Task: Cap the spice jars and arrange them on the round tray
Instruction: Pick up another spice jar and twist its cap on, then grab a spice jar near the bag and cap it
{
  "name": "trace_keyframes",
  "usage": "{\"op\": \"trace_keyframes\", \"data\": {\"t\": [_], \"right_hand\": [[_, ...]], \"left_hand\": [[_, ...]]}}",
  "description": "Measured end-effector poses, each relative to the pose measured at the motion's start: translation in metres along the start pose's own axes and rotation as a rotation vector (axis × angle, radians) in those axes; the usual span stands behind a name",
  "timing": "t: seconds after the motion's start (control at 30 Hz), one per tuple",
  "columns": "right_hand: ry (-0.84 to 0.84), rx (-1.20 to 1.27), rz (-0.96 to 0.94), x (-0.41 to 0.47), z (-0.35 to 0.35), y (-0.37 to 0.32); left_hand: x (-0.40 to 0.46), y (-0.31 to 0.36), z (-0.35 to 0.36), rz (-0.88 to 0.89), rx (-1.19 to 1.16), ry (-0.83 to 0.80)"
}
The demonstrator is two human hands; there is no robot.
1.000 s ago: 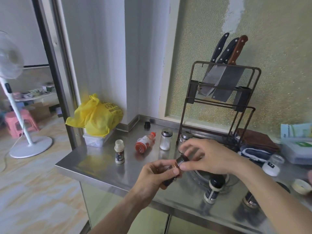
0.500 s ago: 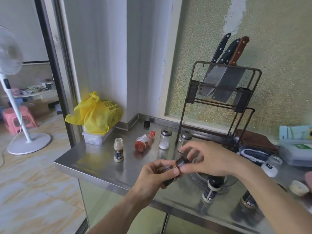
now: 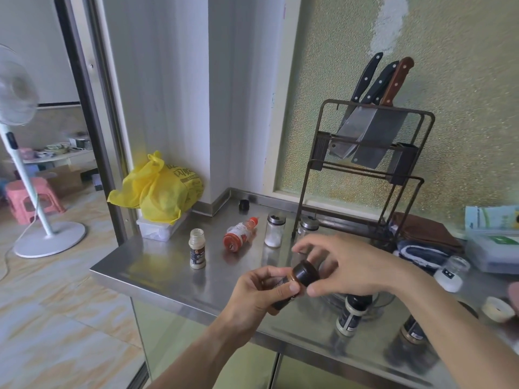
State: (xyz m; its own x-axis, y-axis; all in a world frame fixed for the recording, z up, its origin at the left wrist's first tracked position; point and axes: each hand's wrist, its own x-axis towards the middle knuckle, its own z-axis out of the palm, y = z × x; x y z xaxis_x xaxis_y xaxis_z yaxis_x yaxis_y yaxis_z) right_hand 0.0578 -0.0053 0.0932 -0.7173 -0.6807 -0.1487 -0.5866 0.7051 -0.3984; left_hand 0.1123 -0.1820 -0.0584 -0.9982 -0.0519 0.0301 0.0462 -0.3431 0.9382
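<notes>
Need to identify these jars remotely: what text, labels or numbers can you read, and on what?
None reads fully.
Yellow bag: dark print, illegible.
Uncapped jar: label too small.
Held jar: label blurred, in left hand.
Green-and-white packet: print blurred.

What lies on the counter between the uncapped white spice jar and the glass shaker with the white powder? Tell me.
In the head view, a red-capped bottle lies on its side between the uncapped white jar and the glass shaker, touching neither.

On the counter (image 3: pixel 168 279), an uncapped jar (image 3: pixel 197 252) stands at nine o'clock from a toppled bottle (image 3: pixel 239 237); a shaker (image 3: pixel 274 233) stands at three o'clock, the knife rack (image 3: pixel 362 175) beyond it, a bag (image 3: pixel 158 189) at far left.
</notes>
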Motion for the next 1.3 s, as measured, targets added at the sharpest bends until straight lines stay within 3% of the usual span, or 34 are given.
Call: {"op": "trace_keyframes", "data": {"t": [0.3, 0.5, 0.63, 0.8, 0.93, 1.1, 1.2, 1.3], "right_hand": [[0.098, -0.122, 0.014, 0.016, 0.019, 0.015], [0.126, -0.385, 0.053, 0.047, 0.039, 0.021], [0.097, -0.408, 0.086, 0.057, 0.047, 0.024], [0.073, -0.432, 0.100, 0.062, 0.048, 0.023], [0.043, -0.478, 0.131, 0.060, 0.040, 0.018], [0.100, -0.517, 0.047, 0.081, 0.010, -0.018], [0.139, -0.529, -0.042, 0.126, 0.001, -0.043], [0.136, -0.558, -0.064, 0.194, 0.007, -0.054]], "left_hand": [[0.007, -0.003, 0.005, 0.067, 0.105, 0.040], [0.028, -0.013, 0.019, 0.069, 0.637, 0.212], [0.034, -0.018, 0.019, 0.037, 0.790, 0.201], [0.031, -0.023, 0.010, 0.052, 0.821, 0.206], [0.020, -0.016, -0.017, 0.278, 0.921, 0.401], [0.008, 0.017, -0.073, 0.598, 0.983, 0.892], [0.015, 0.028, -0.108, 0.479, 0.955, 1.011], [0.032, 0.020, -0.142, 0.261, 1.027, 0.918]]}}
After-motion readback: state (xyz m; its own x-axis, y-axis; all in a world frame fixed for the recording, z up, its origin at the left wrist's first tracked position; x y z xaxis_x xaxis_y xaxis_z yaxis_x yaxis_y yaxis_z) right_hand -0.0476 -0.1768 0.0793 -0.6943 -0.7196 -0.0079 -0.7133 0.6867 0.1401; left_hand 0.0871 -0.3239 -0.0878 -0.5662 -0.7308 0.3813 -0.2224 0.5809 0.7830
